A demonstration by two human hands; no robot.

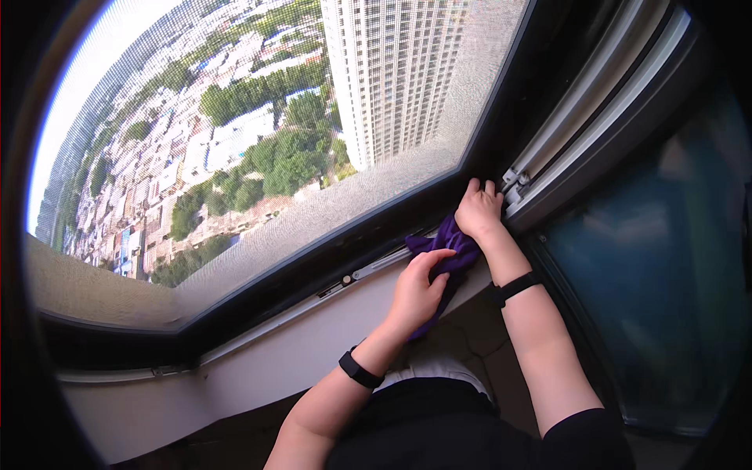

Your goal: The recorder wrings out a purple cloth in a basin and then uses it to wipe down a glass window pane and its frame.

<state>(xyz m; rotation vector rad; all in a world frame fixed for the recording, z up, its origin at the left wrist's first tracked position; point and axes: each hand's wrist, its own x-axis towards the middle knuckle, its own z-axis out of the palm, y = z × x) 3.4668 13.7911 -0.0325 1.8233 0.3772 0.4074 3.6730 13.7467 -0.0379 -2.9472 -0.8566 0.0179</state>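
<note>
A crumpled purple cloth (460, 244) lies over the inner edge of the window frame near its right-hand corner, with its lower part hanging down over the white sill. My right hand (479, 210) is at the corner of the frame, fingers bent, with the cloth bunched under its palm and thumb side. Closer to me, my left hand (417, 291) rests against the cloth. Its thumb and forefinger are curved and apart, with cloth showing between them; its other fingers are hidden. Each wrist wears a black band.
A dark-framed window with a mesh screen (258, 180) fills the upper left, high above buildings and trees. A metal stay arm (368, 270) lies along the white sill (266, 360). Pale frame tracks (587, 102) and a dark glass pane (650, 274) stand to the right.
</note>
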